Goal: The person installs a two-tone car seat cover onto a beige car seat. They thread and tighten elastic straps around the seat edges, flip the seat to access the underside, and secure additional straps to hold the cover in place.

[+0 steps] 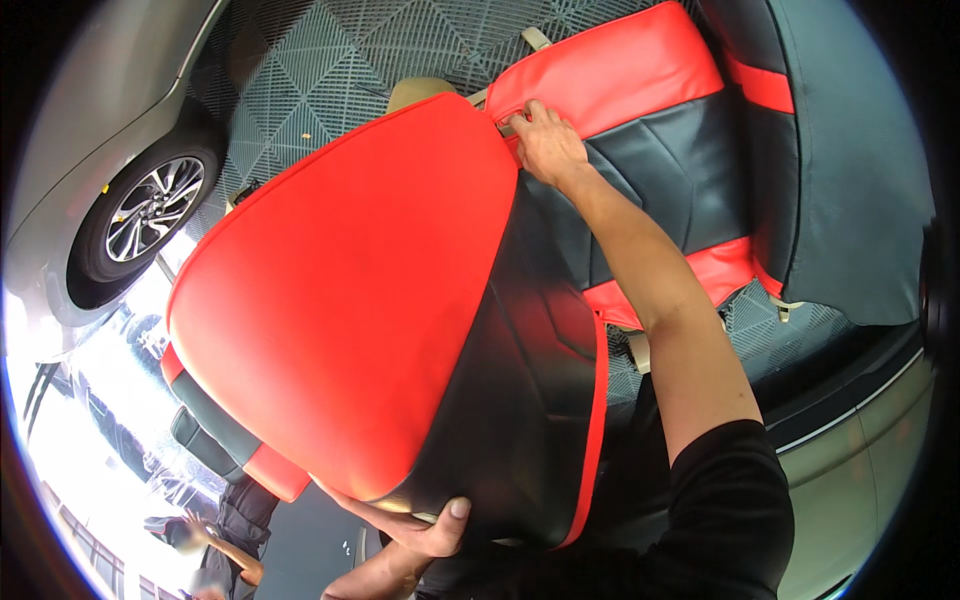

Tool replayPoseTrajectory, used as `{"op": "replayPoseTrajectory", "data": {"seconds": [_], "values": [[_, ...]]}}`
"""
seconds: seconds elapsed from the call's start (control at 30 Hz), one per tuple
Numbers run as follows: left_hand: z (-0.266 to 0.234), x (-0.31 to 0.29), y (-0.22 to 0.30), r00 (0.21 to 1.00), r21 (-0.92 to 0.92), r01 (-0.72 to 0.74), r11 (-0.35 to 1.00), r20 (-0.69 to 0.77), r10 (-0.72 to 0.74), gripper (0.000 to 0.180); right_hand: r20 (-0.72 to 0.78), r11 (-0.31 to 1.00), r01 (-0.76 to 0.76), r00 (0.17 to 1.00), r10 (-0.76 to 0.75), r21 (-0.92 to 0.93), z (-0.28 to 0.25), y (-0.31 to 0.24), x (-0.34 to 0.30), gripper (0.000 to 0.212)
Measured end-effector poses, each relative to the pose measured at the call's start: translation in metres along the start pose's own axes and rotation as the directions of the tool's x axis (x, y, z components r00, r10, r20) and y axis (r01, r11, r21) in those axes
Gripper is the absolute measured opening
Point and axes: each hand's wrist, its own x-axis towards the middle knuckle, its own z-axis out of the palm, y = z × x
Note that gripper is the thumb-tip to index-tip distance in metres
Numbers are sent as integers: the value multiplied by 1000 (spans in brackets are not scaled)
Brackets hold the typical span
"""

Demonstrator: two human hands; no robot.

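Note:
A large car seat cushion (330,270) in a smooth red and black cover fills the middle of the view, tilted. At its near lower edge, my left hand (430,535) grips the cushion, thumb on the black side and fingers underneath. My right hand (550,145) reaches across to the far right corner, its fingers curled onto the cover's edge there; the fingertips are partly hidden. A bit of beige (390,506) shows under the cover beside my left hand. Just beyond the right hand lies another red and black seat section (660,150).
A dark seat back (850,150) stands at the right. Grey grid tiles (330,70) cover the floor. A silver car's wheel (155,210) is at the left, and a car body (850,470) at lower right. Another person's arm (235,555) shows at lower left near another seat (215,425).

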Motion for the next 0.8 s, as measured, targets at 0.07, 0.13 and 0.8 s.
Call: {"op": "replayPoseTrajectory", "data": {"seconds": [0.07, 0.13, 0.8], "values": [[-2, 0, -2, 1000, 0, -17, 1000, -3, 17, 147, -74, 998, 14, 997, -10, 56, 8, 3, -7, 43], [-5, -3, -6, 1000, 22, -21, 1000, -3, 21, 146, -64, 998, 4, 998, 0, 68, 6, 2, -9, 43], [6, 13, 12, 995, -23, -73, 997, 64, 74, 145, -70, 993, 17, 997, -25, -116, 11, 31, -4, 57]]}}
